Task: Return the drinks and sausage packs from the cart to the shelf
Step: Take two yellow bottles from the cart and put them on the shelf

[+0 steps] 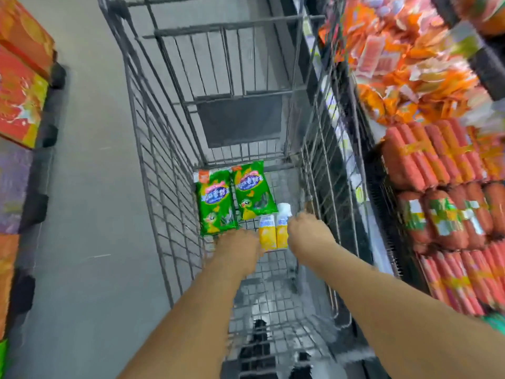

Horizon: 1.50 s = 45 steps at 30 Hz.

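Two green sausage packs (216,203) (252,192) lie side by side on the floor of the wire cart (164,187), at its far end. Just this side of them stand two yellow drink bottles (266,233) (282,228) with white tops, touching each other. Both my arms reach down into the cart. My left hand (240,247) is against the lower left of the bottles. My right hand (308,228) is against the right bottle. The fingers of both hands are blurred and hidden, so any grip is unclear.
On the right, close to the cart's side, a shelf holds red sausage bundles (437,160) and, higher up, orange snack packs (396,64). Red and orange boxes (19,77) are stacked on the left. Grey aisle floor (90,160) lies between them and the cart.
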{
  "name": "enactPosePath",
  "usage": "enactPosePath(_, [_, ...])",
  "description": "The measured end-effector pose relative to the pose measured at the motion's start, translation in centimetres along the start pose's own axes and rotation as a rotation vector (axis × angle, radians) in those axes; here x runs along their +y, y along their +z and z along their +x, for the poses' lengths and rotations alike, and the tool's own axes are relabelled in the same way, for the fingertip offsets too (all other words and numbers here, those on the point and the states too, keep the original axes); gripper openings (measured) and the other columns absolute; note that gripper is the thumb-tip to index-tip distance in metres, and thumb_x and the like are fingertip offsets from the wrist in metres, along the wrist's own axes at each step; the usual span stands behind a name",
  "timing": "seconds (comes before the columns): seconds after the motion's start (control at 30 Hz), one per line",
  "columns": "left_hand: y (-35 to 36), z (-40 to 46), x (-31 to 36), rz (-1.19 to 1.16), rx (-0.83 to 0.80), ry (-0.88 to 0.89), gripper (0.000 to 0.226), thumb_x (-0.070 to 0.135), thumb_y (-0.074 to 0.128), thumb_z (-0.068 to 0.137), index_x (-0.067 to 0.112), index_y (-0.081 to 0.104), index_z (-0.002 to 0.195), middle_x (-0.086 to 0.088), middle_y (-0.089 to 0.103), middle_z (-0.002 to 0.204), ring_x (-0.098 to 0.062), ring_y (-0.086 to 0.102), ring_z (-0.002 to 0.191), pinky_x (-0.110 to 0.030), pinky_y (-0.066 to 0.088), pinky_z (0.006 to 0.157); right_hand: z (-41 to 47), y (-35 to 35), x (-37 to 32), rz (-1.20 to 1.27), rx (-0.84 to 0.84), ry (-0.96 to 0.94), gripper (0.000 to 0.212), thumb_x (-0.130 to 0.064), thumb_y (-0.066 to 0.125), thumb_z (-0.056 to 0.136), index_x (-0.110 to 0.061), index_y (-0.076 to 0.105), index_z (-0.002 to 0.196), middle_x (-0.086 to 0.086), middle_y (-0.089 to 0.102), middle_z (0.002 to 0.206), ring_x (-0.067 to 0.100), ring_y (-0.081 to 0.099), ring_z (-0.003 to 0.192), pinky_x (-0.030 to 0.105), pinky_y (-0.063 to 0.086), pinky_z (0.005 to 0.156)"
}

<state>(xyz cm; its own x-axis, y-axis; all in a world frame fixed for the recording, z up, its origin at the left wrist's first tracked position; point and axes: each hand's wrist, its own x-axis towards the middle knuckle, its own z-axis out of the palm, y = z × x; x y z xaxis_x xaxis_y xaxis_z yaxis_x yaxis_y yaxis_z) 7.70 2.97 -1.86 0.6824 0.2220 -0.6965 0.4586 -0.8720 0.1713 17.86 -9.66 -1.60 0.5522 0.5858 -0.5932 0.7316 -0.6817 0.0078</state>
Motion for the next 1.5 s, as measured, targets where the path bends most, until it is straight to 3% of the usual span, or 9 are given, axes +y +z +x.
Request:
enactPosePath(0.27, [5.6, 9.3, 0.4, -0.074, -0.015, -0.024, 0.046, 0.041, 0.05, 0.098, 0.003, 0.054, 0.124, -0.021, 0.061, 0.124, -0.036, 0.058, 0.115, -0.041, 0.049, 0.09, 8.1, 7.2, 0.4, 0.375, -0.042, 0.257, 0.032, -0.027, 0.046, 0.096, -0.007, 0.051, 0.12, 0.017, 0.056, 0.123, 0.039, 0.058, 0.114, 0.044, 0.048, 0.09])
enactPosePath(0.43, [7.2, 12.2, 0.5, -0.331, -0.022, -0.138, 0.059, 0.046, 0.049, 0.099, -0.001, 0.044, 0.136, -0.022, 0.051, 0.135, -0.037, 0.051, 0.125, -0.042, 0.044, 0.098, 10.0, 9.4, 0.0, 0.606, -0.113, 0.352, 0.07, -0.035, 0.058, 0.093, 0.003, 0.025, 0.142, 0.021, 0.043, 0.135, 0.041, 0.05, 0.124, 0.045, 0.043, 0.096])
enactPosePath(0.63, [8.0, 13.8, 1.7, -0.778, 0.051, -0.339, 0.052, 0.032, 0.061, 0.093, -0.002, 0.046, 0.13, -0.022, 0.053, 0.132, -0.037, 0.056, 0.116, -0.034, 0.044, 0.083, 10.3, 10.2, -0.2, 0.811, -0.092, 0.443, 0.054, -0.031, 0.063, 0.09, -0.004, 0.035, 0.126, 0.018, 0.052, 0.127, 0.039, 0.055, 0.114, 0.047, 0.048, 0.091])
enactPosePath(0.8, [8.4, 13.5, 1.0, -0.794, -0.048, -0.388, 0.064, 0.049, 0.063, 0.089, -0.001, 0.05, 0.128, -0.02, 0.057, 0.126, -0.036, 0.06, 0.11, -0.034, 0.046, 0.076, 9.6, 9.3, -0.3, 0.694, -0.098, 0.458, 0.056, -0.035, 0.067, 0.088, -0.004, 0.036, 0.122, 0.016, 0.05, 0.128, 0.038, 0.049, 0.119, 0.044, 0.044, 0.092])
enactPosePath(1.1, [5.9, 6.2, 1.0, -0.854, -0.158, -0.328, 0.048, 0.052, 0.066, 0.08, 0.012, 0.067, 0.107, -0.009, 0.072, 0.094, -0.022, 0.071, 0.074, -0.026, 0.05, 0.055, 3.9, 4.9, -1.1, 0.723, -0.119, 0.472, 0.059, -0.03, 0.072, 0.085, -0.009, 0.034, 0.126, 0.018, 0.035, 0.133, 0.036, 0.053, 0.116, 0.04, 0.046, 0.087])
enactPosePath(1.17, [4.3, 3.6, 1.2, -0.898, -0.151, -0.304, 0.045, 0.054, 0.068, 0.077, 0.014, 0.069, 0.098, -0.01, 0.074, 0.095, -0.025, 0.073, 0.081, -0.033, 0.059, 0.068, 1.1, 3.0, -1.2, 0.648, -0.129, 0.365, 0.04, -0.039, 0.063, 0.091, -0.02, 0.042, 0.119, 0.019, 0.034, 0.133, 0.033, 0.046, 0.117, 0.036, 0.044, 0.091])
enactPosePath(1.23, [2.3, 0.8, 1.3, -0.941, -0.116, -0.293, 0.06, 0.064, 0.07, 0.063, 0.015, 0.072, 0.098, -0.011, 0.075, 0.098, -0.026, 0.074, 0.086, -0.041, 0.06, 0.082, -1.5, 1.0, -1.1, 0.663, -0.088, 0.354, 0.063, -0.046, 0.064, 0.088, -0.004, 0.038, 0.128, 0.017, 0.036, 0.13, 0.028, 0.046, 0.109, 0.031, 0.042, 0.083])
enactPosePath(1.4, [-4.1, -6.6, 1.5, -0.889, -0.006, -0.293, 0.043, 0.054, 0.073, 0.079, 0.014, 0.066, 0.096, -0.007, 0.069, 0.095, -0.021, 0.064, 0.083, -0.027, 0.048, 0.071, -8.0, -5.7, -0.4, 0.808, -0.049, 0.308, 0.066, -0.026, 0.077, 0.077, 0.002, 0.04, 0.123, 0.015, 0.046, 0.124, 0.032, 0.059, 0.101, 0.036, 0.05, 0.079])
enactPosePath(1.5, [-7.8, -11.1, 2.2, -0.935, 0.08, -0.265, 0.064, 0.059, 0.078, 0.062, 0.013, 0.064, 0.104, -0.005, 0.073, 0.102, -0.022, 0.071, 0.088, -0.042, 0.059, 0.082, -12.2, -9.9, 0.4, 0.792, 0.041, 0.236, 0.062, -0.027, 0.069, 0.084, 0.003, 0.036, 0.127, 0.015, 0.041, 0.124, 0.03, 0.054, 0.108, 0.032, 0.043, 0.081])
